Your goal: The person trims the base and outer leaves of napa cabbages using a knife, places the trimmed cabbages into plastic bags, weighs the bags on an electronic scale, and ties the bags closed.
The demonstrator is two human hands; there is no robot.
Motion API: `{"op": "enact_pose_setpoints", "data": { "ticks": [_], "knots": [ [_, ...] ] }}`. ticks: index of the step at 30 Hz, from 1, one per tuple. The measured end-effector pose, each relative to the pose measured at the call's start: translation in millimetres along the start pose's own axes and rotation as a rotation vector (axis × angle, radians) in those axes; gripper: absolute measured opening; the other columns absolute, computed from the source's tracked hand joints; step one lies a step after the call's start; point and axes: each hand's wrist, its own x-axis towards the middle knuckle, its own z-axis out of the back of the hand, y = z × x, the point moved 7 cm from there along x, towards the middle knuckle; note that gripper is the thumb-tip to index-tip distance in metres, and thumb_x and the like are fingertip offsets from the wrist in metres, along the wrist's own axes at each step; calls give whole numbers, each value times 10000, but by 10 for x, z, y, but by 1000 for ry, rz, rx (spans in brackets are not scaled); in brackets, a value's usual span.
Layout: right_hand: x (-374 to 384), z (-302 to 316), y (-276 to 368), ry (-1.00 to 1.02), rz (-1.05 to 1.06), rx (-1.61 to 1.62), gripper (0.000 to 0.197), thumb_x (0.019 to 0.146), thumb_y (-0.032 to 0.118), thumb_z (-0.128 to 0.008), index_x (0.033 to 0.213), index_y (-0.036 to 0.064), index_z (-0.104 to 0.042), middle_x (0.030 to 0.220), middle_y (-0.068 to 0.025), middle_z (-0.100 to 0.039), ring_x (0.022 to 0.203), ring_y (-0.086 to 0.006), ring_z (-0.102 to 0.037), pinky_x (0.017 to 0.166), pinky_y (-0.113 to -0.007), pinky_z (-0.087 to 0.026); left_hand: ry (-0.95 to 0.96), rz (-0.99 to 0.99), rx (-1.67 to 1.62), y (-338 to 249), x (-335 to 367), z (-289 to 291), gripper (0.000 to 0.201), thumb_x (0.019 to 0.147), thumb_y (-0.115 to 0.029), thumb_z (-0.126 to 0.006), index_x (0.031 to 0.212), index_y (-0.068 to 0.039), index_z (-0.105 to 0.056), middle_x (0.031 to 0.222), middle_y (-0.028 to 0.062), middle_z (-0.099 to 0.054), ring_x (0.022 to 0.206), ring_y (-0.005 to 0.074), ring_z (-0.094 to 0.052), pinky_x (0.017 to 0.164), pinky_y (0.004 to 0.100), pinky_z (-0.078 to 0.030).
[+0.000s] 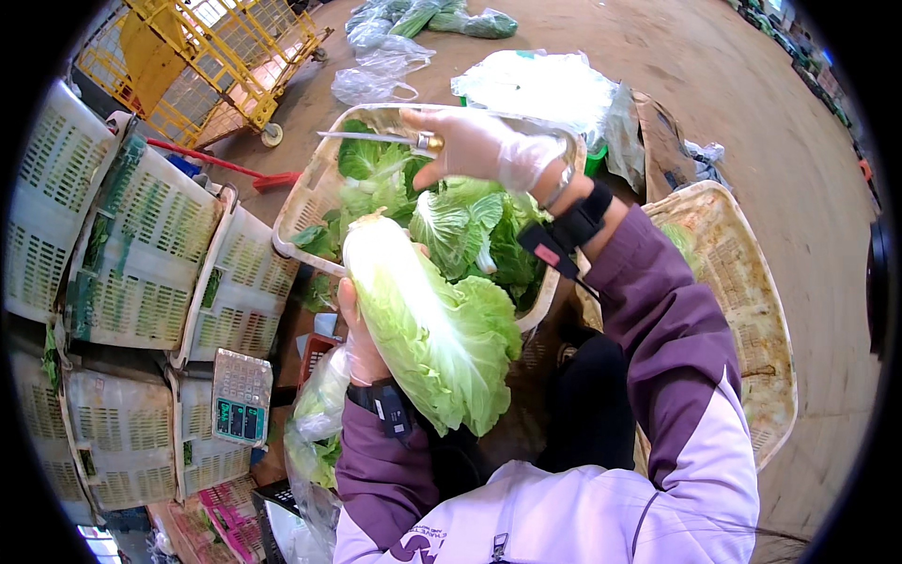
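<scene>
My left hand, gloved in clear plastic, is closed round a large napa cabbage. The white base of the cabbage points away from me and its pale green leaves spread toward my lap. In my right hand, gloved too, is a knife with a narrow blade pointing left. The hand and knife are above a white plastic crate, apart from the cabbage. Loose green cabbage leaves fill much of that crate. Part of its near rim is hidden behind the cabbage.
Stacked white crates stand at left, with a digital scale beside them. A yellow wire cart is at far left, near a red-handled tool. Another crate sits at right. Bagged greens lie on the floor ahead.
</scene>
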Motion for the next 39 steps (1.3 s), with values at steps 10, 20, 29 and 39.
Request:
{"op": "enact_pose_setpoints", "data": {
  "ticks": [10, 20, 29, 39],
  "knots": [
    [-511, -385, 234, 423, -479, 576, 509, 668, 449, -778, 901, 20, -631, 615, -7, -569, 504, -104, -534, 455, -231, -425, -122, 216, 15, 175, 70, 232, 723, 886, -573, -427, 1360, -38, -320, 1292, 146, -473, 1117, 272, -524, 944, 412, -438],
    [-483, -306, 220, 367, -594, 329, 577, 650, 519, -767, 818, -8, -603, 602, -47, -565, 518, -119, -551, 478, -251, -461, -76, 293, -87, 253, -102, -75, 696, 847, -486, -561, 1320, -11, -375, 1229, 128, -526, 1069, 255, -552, 953, 376, -429],
    [-557, -160, 403, 428, -500, 370, 471, 673, 342, -772, 943, -4, -603, 704, -53, -599, 563, -136, -567, 478, -257, -480, -145, 207, 51, 179, -104, -132, 665, 763, -293, -677, 1278, 14, -389, 1137, 155, -553, 987, 262, -587, 866, 367, -484],
    [-516, -8, 605, 501, -138, 5, 271, 671, 259, -689, 689, -7, -642, 532, -97, -538, 486, -158, -494, 492, -304, -430, 102, 206, 549, 146, 150, 234, 807, 618, -289, -777, 1264, 13, -398, 1099, 119, -569, 944, 214, -594, 833, 325, -484]
  ]
}}
